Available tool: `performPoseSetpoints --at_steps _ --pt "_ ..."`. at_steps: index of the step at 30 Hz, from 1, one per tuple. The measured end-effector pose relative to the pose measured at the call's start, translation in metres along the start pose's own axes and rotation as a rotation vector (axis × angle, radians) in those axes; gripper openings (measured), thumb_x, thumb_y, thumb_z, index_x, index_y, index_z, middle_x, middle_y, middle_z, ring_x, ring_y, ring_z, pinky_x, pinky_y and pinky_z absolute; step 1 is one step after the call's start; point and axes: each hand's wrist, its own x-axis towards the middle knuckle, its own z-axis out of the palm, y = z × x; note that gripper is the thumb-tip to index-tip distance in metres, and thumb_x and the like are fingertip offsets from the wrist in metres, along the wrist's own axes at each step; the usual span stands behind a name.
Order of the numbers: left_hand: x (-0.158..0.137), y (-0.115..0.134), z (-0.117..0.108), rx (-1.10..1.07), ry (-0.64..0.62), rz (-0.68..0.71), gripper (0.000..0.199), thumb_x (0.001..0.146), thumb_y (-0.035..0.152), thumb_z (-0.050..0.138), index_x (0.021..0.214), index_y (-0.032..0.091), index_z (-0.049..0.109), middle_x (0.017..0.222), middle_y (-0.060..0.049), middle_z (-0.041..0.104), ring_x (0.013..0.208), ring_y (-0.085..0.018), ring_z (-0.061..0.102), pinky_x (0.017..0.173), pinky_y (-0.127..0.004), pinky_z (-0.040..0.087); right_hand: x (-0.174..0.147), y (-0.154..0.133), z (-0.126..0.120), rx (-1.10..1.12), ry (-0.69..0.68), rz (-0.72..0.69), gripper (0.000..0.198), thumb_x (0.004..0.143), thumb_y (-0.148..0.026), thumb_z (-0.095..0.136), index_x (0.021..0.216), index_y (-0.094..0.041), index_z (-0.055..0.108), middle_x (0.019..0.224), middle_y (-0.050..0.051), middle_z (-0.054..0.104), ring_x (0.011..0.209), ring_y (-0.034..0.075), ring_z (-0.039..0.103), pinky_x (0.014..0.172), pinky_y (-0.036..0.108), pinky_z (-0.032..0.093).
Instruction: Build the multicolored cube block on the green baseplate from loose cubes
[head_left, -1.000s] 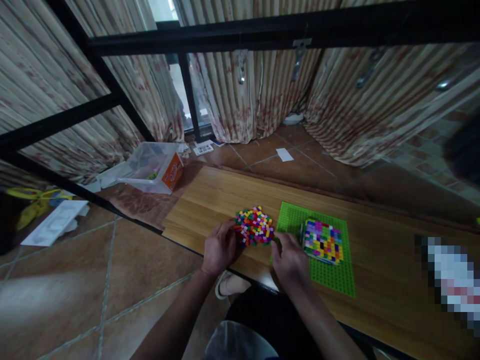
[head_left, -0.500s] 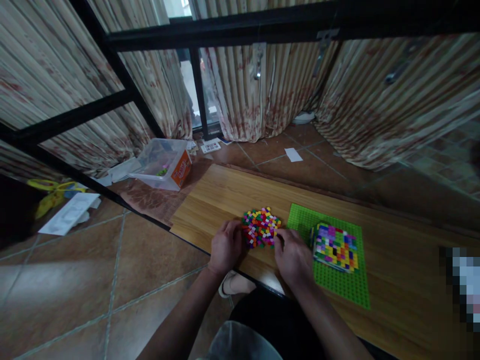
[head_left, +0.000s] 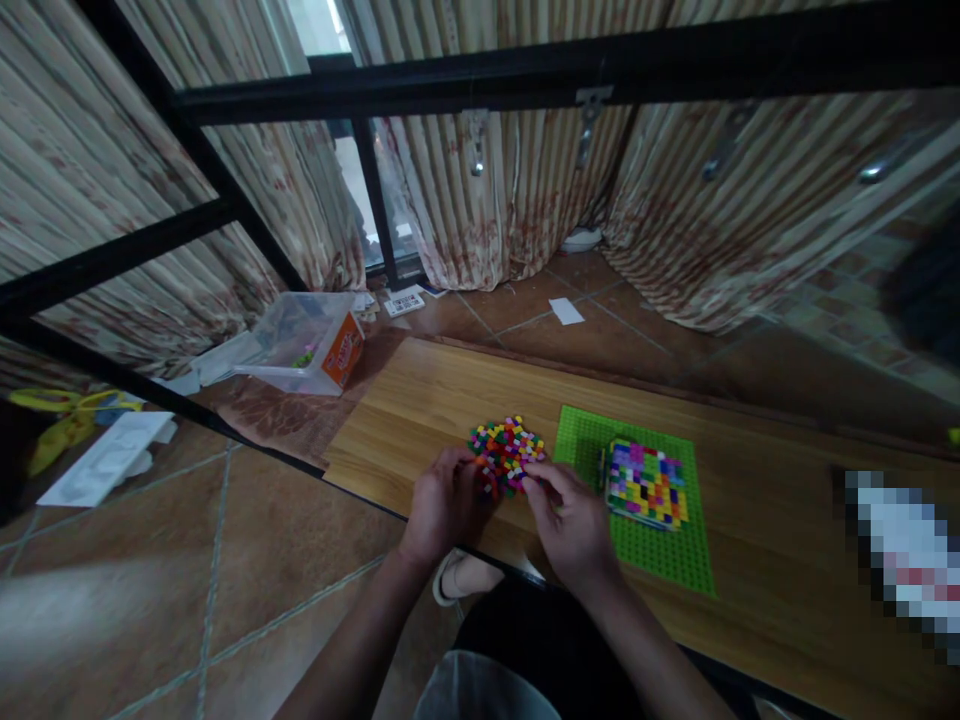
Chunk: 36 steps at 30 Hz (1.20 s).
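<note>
A heap of small, many-coloured toy building bricks lies on the wooden table between my hands. My left hand rests at the heap's left edge, its fingers curled together at the bricks. At the right edge, my right hand has thumb and forefinger pinched over the bricks. What either hand holds is too small or hidden to make out. To the right of my right hand lies a green studded baseplate. A thick block of mixed-colour bricks sits on it.
The long wooden table runs to the right. Beyond its left end stands a clear plastic box with an orange label and some pieces inside. Black metal bars and curtains are ahead. A blurred-out object is at the right.
The view has shifted, so the table things appear further left. Both hands stay at the brick heap, and the right fingers have moved slightly over its right edge.
</note>
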Motion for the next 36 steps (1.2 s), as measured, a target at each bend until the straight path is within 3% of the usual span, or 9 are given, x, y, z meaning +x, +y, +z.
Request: performPoseSetpoints --at_steps 3,6,9,13,20,24,28,33,36 --pt "-0.013 0.025 0.000 -0.240 -0.162 0.043 0.014 0.092 0.026 0.049 0.097 0.019 0.060 0.086 -0.002 0.064 0.078 -0.014 0.061 0.072 -0.025 0.047 -0.007 -0.015 -0.004 0.250 -0.057 0.128 0.020 0.089 -0.033 0.055 0.101 -0.022 0.067 0.091 0.005 0.069 0.084 0.018 0.065 0.073 0.029 0.051" --pt "-0.028 0.042 0.007 -0.373 -0.280 0.001 0.015 0.092 0.030 0.051 0.092 0.019 0.061 0.080 -0.001 0.063 0.075 -0.013 0.059 0.069 -0.023 0.046 -0.016 -0.019 -0.012 0.390 -0.048 0.252 0.015 0.086 -0.034 0.060 0.091 -0.023 0.069 0.086 0.003 0.070 0.080 0.017 0.065 0.072 0.028 0.050" --pt "-0.038 0.049 0.022 -0.475 -0.360 -0.088 0.017 0.091 0.033 0.054 0.086 0.018 0.060 0.074 0.001 0.059 0.069 -0.012 0.055 0.064 -0.022 0.044 -0.028 -0.016 -0.026 0.446 -0.034 0.344 0.014 0.084 -0.035 0.063 0.082 -0.023 0.070 0.078 0.000 0.068 0.073 0.016 0.063 0.069 0.027 0.049" --pt "-0.044 0.053 0.043 -0.654 -0.443 -0.199 0.017 0.087 0.033 0.057 0.084 0.017 0.059 0.068 0.002 0.056 0.062 -0.010 0.052 0.060 -0.021 0.044 -0.044 -0.010 -0.046 0.518 -0.022 0.463 0.016 0.081 -0.038 0.067 0.085 -0.024 0.072 0.081 0.000 0.070 0.076 0.016 0.064 0.071 0.026 0.049" --pt "-0.037 0.082 0.064 -0.628 -0.553 -0.181 0.013 0.086 0.028 0.055 0.081 0.016 0.059 0.065 0.003 0.055 0.059 -0.009 0.050 0.057 -0.020 0.041 -0.050 0.000 -0.071 0.668 0.165 0.618 0.024 0.069 -0.042 0.077 0.079 -0.020 0.072 0.070 0.000 0.068 0.064 0.014 0.059 0.061 0.025 0.046" --pt "-0.028 0.102 0.072 -0.602 -0.611 -0.092 0.014 0.086 0.028 0.052 0.079 0.017 0.056 0.064 0.003 0.056 0.057 -0.009 0.049 0.055 -0.020 0.041 -0.047 0.005 -0.087 0.665 0.175 0.566 0.024 0.070 -0.042 0.075 0.073 -0.018 0.070 0.061 -0.001 0.063 0.060 0.013 0.056 0.060 0.025 0.045" --pt "-0.020 0.105 0.084 -0.573 -0.620 0.006 0.016 0.088 0.030 0.050 0.081 0.018 0.057 0.063 0.002 0.055 0.057 -0.010 0.051 0.056 -0.021 0.042 -0.041 0.017 -0.103 0.645 0.194 0.526 0.023 0.073 -0.042 0.073 0.075 -0.019 0.072 0.057 -0.001 0.061 0.056 0.012 0.054 0.060 0.027 0.045" --pt "-0.012 0.084 0.097 -0.520 -0.419 -0.004 0.013 0.088 0.031 0.051 0.087 0.019 0.057 0.070 0.002 0.055 0.060 -0.011 0.054 0.057 -0.021 0.044 -0.015 0.044 -0.127 0.312 0.410 0.433 0.025 0.074 -0.043 0.070 0.085 -0.021 0.075 0.071 0.003 0.071 0.067 0.018 0.063 0.066 0.032 0.050" --pt "-0.010 0.066 0.098 -0.409 -0.332 0.016 0.012 0.088 0.029 0.051 0.088 0.019 0.058 0.073 0.001 0.057 0.065 -0.012 0.055 0.060 -0.022 0.044 0.003 0.061 -0.136 0.138 0.371 0.297 0.024 0.079 -0.042 0.065 0.085 -0.022 0.075 0.087 0.006 0.073 0.080 0.021 0.066 0.074 0.035 0.051"
